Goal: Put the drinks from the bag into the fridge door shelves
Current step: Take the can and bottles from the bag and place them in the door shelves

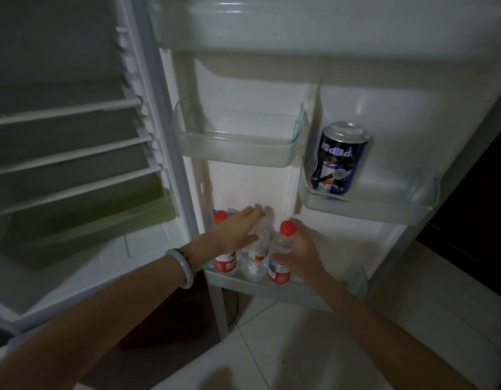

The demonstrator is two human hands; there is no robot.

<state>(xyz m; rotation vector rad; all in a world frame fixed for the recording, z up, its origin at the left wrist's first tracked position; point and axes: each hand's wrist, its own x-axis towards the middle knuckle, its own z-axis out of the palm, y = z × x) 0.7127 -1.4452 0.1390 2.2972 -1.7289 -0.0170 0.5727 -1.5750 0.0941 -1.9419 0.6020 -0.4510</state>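
Left hand [238,229], low in the centre of the frame, lies flat with straight fingers over the top of the middle water bottle [255,258], whose cap it hides; the thumb touches that bottle's shoulder, and the hand grips nothing. A pale bracelet [184,267] circles its wrist. Just left of it stands a red-capped water bottle [225,261]. To the right, the right hand [298,250] curls its fingers round a third bottle [280,263] with a red cap. All three stand upright, close together, in the bottom door shelf [257,287]. Higher up, a clear shelf [235,153] hangs at mid-frame. Right of it, an upside-down Pepsi can [342,159] sits in another door shelf [384,204].
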